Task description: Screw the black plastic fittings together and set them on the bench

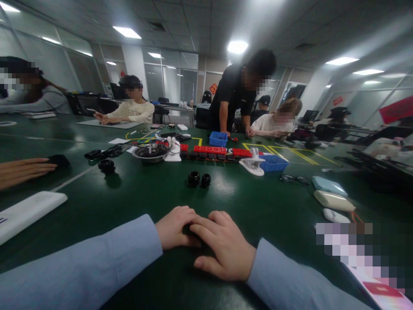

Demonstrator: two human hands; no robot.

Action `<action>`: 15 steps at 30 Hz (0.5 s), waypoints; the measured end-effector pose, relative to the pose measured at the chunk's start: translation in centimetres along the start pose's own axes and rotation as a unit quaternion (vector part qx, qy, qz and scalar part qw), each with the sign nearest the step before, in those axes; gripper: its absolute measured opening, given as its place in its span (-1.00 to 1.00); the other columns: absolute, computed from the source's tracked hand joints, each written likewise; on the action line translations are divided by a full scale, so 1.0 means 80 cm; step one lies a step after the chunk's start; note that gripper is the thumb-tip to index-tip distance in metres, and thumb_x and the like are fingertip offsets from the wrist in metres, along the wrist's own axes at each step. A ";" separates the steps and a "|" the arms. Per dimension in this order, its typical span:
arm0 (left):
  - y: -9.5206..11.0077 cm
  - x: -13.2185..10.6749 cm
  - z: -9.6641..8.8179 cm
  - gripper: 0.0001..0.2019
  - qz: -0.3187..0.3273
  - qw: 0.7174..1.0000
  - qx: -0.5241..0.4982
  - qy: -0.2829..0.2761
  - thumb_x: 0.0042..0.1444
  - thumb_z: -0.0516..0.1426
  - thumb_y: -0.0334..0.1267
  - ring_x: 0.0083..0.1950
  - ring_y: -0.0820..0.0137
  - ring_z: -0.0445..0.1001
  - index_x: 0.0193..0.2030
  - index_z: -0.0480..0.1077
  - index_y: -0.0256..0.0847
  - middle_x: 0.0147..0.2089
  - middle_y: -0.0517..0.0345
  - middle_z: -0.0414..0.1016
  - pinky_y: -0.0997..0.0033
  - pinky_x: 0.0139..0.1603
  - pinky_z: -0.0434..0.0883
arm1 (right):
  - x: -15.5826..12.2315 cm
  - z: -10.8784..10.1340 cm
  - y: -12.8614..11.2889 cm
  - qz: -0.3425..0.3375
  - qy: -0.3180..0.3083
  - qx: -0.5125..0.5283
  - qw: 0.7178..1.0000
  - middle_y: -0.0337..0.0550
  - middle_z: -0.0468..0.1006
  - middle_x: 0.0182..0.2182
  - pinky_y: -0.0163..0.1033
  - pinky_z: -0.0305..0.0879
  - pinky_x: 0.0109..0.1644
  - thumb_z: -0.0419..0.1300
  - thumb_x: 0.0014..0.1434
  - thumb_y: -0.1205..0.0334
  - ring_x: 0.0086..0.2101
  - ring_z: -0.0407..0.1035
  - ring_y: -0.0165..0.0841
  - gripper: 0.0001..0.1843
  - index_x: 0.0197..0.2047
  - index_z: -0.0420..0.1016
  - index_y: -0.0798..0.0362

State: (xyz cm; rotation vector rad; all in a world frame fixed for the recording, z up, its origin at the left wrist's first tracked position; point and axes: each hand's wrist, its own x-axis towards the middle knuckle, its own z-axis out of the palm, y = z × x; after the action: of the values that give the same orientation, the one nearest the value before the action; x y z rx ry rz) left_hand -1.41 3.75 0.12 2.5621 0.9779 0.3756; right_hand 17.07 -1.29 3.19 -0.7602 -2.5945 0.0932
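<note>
Both my hands rest together on the dark green table (245,202) close to its near edge, in light blue sleeves. My left hand (172,228) is curled closed, and a small dark patch shows at its fingertips; I cannot make out what it is. My right hand (226,249) lies flat with its fingers stretched over the left hand's knuckles. Two small black round parts (199,179) stand on the table a little beyond my hands, untouched.
Another person's hand (22,170) lies at the left, above a white flat device (29,211). Further back are a metal bowl (151,153), a red strip of parts (210,149), blue bins (274,162) and a white clamp (253,165). Glasses (293,178) and cases (334,200) lie right. Several people sit or stand across the table.
</note>
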 end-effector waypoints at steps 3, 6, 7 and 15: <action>0.000 -0.001 0.000 -0.73 0.013 1.000 0.003 0.001 -0.07 0.22 -0.07 -0.26 0.33 0.29 -0.33 0.36 -0.22 -0.32 0.20 0.35 0.37 -0.25 0.20 | 0.000 0.001 -0.003 -0.015 -0.006 0.005 1.000 -0.06 0.44 -0.13 -0.13 0.04 -0.24 -0.31 0.21 -0.23 -0.29 0.15 -0.26 -0.33 -0.04 0.32 0.12; 0.000 -0.001 0.000 -0.76 0.018 1.000 0.002 -0.001 -0.04 0.20 -0.11 -0.26 0.33 0.29 -0.30 0.35 -0.22 -0.31 0.19 0.36 0.36 -0.22 0.21 | 0.000 0.002 -0.005 -0.028 -0.010 0.014 0.999 -0.05 0.45 -0.17 -0.14 0.03 -0.26 -0.34 0.21 -0.22 -0.31 0.16 -0.27 -0.32 -0.08 0.35 0.11; -0.001 -0.001 -0.001 -0.76 0.017 1.000 0.001 -0.003 -0.04 0.20 -0.12 -0.26 0.33 0.29 -0.29 0.35 -0.22 -0.31 0.18 0.36 0.36 -0.22 0.22 | -0.001 0.002 -0.005 -0.031 -0.010 0.018 0.999 -0.05 0.46 -0.18 -0.14 0.03 -0.27 -0.35 0.21 -0.22 -0.32 0.16 -0.27 -0.31 -0.09 0.35 0.10; -0.001 -0.001 0.000 -0.73 0.014 1.000 -0.001 -0.004 -0.09 0.24 -0.17 -0.27 0.34 0.29 -0.26 0.35 -0.21 -0.32 0.20 0.35 0.37 -0.24 0.21 | -0.005 0.005 -0.004 -0.058 0.019 0.040 0.997 -0.10 0.45 -0.37 -0.17 -0.02 -0.34 -0.41 0.23 -0.17 -0.39 0.13 -0.31 -0.31 -0.18 0.39 0.09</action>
State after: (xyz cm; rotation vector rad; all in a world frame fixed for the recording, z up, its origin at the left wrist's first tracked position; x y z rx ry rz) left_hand -1.50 3.80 0.08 2.5754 0.9407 0.3739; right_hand 17.03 -1.73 2.73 -0.5760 -2.5762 0.1438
